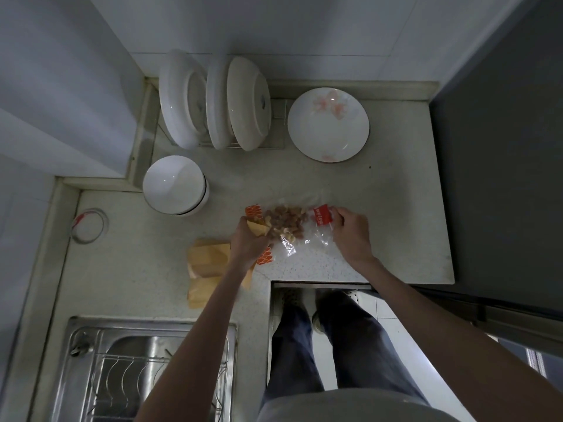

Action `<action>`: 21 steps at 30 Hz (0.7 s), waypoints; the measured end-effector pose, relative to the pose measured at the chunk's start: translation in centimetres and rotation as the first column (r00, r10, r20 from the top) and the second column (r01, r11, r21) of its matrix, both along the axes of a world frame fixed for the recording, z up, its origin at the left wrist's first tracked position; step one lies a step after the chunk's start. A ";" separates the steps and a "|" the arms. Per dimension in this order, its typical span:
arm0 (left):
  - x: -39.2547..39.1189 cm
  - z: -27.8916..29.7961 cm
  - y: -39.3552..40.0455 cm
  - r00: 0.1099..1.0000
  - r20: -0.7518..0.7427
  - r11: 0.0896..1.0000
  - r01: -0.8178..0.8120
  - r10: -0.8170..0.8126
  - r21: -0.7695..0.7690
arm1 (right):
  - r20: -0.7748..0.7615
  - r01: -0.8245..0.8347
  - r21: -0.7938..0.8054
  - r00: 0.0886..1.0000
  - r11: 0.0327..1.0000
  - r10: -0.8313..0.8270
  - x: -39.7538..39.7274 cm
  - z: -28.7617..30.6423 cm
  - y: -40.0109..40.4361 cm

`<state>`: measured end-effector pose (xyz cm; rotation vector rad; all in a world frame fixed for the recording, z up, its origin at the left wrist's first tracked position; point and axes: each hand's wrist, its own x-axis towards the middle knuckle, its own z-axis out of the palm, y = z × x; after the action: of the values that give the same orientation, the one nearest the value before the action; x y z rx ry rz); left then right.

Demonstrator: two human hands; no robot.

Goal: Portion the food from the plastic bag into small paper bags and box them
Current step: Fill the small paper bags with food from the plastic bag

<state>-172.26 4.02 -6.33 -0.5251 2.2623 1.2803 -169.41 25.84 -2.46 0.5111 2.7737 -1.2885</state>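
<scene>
A clear plastic bag (307, 236) with red print lies on the counter, and brown food pieces (285, 222) are heaped at its left part. My right hand (350, 233) grips the bag's right end by its red label. My left hand (248, 242) holds a small tan paper bag (259, 228) with an orange pattern against the food pile. A stack of tan paper bags (207, 269) lies on the counter left of my left forearm. No box is visible.
A white bowl (175, 184) stands behind the paper bags. White plates stand in a rack (213, 102) at the back, and a flowered plate (329, 124) lies right of them. A steel sink (146, 367) is front left. The counter edge (320, 283) is just below the bag.
</scene>
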 end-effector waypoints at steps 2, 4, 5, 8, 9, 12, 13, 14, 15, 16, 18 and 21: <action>0.1 -0.1 -0.1 1.000 0.012 1.000 0.009 -0.009 -0.003 | -0.028 0.035 0.001 0.999 0.999 -0.035 -0.2 0.0 -0.3; 0.2 -0.3 -0.2 1.000 0.019 1.000 0.024 -0.024 -0.012 | -0.068 0.058 0.002 0.996 0.998 -0.057 -0.3 -0.2 -0.4; 0.2 -0.4 -0.3 0.999 0.023 0.999 0.031 -0.031 -0.012 | -0.073 0.048 0.008 0.996 0.999 -0.047 -0.3 -0.2 -0.5; 0.2 -0.6 -0.2 0.999 0.018 0.999 0.034 -0.034 -0.028 | -0.078 0.012 0.026 0.997 1.000 -0.010 -0.5 -0.4 -0.8; 0.2 -0.8 -0.2 0.999 0.011 0.999 0.036 -0.036 -0.041 | -0.086 0.005 0.020 0.996 1.000 -0.003 -0.7 -0.5 -0.8; 0.1 -1.1 -0.1 0.998 -0.002 0.996 0.060 -0.060 -0.069 | -0.042 -0.033 -0.009 0.999 0.999 0.032 -1.1 -1.3 -0.8; 0.1 -1.2 0.0 0.998 -0.003 0.995 0.063 -0.063 -0.076 | -0.009 -0.043 -0.032 0.999 0.999 0.043 -1.2 -1.6 -0.8; 0.0 -1.2 0.0 0.998 -0.003 0.994 0.062 -0.062 -0.085 | 0.015 -0.044 -0.059 0.999 0.997 0.045 -1.3 -1.8 -0.9; 0.1 -1.1 0.0 0.998 -0.005 0.994 0.058 -0.058 -0.094 | 0.022 -0.039 -0.081 0.999 0.996 0.040 -1.3 -2.1 -1.0; 0.1 -1.0 0.0 0.998 -0.008 0.994 0.053 -0.054 -0.099 | 0.021 -0.031 -0.092 0.999 0.995 0.033 -1.4 -2.3 -1.0; 0.2 -0.8 0.1 0.999 -0.018 0.994 0.049 -0.051 -0.095 | 0.032 -0.024 -0.102 0.999 0.994 0.028 -1.6 -2.6 -1.0; 0.4 -0.5 0.3 0.999 -0.025 0.995 0.046 -0.049 -0.093 | 0.070 -0.039 -0.138 0.996 0.990 0.049 -1.9 -3.1 -0.9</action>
<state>-171.90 4.32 -6.84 -0.4863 2.3514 1.1710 -171.26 24.95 -5.58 0.4751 2.5993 -1.4075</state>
